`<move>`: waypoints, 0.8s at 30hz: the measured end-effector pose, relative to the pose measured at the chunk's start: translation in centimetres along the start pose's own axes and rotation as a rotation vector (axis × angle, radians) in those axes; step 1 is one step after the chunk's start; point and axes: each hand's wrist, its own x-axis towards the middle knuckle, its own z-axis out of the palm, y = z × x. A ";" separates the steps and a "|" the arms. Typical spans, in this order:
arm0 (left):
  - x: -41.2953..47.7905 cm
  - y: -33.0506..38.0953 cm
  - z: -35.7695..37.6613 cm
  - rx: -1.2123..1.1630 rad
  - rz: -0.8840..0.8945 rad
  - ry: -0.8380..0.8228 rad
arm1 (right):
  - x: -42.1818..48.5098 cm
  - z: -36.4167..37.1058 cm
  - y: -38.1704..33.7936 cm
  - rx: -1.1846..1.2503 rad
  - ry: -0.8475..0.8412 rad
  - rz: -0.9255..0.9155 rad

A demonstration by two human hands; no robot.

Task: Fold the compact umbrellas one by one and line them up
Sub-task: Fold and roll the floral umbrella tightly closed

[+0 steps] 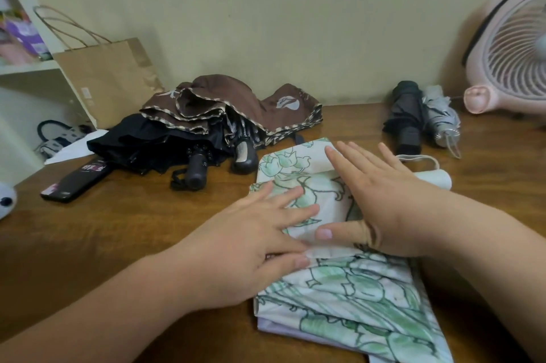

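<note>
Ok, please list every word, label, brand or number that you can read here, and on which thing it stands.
No text can be read for certain.
Black flat case: white and pink print, too blurred to read.
Paper bag: small pale label, too small to read.
Brown umbrella: white emblem, no legible letters.

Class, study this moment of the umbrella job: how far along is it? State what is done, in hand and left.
Done: a dark grey umbrella and a silver umbrella lie folded side by side at the rear right. In hand: the left hand and right hand press flat on the floral umbrella, its canopy not yet rolled. Left: the brown umbrella and black umbrella, heaped loose at the back.
</note>
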 end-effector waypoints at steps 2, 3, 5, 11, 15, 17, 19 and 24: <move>-0.7 0.3 0.2 -0.029 0.008 -0.034 | 0.0 -0.6 0.5 0.052 0.087 -0.035; -0.9 0.6 0.1 -0.052 0.017 -0.035 | 0.1 -0.8 0.6 0.080 0.142 -0.043; -1.4 0.9 0.4 -0.106 0.016 -0.029 | 0.5 -0.8 0.5 0.124 0.199 -0.030; -2.6 0.3 -0.1 -0.029 -0.003 0.421 | 0.5 -0.5 0.0 0.085 -0.024 0.040; 1.4 -1.6 -3.6 -0.391 -0.495 0.547 | 0.4 -0.9 0.2 0.092 -0.032 0.052; 3.5 -3.9 -4.6 -0.514 -0.662 0.452 | 0.5 -0.8 0.3 0.099 -0.018 0.047; 4.7 -5.3 -4.6 -0.633 -0.733 0.265 | 0.6 -0.9 0.4 0.095 0.000 0.041; 6.1 -5.2 -3.2 -0.800 -0.768 0.224 | 0.6 -1.2 1.0 0.133 0.029 0.032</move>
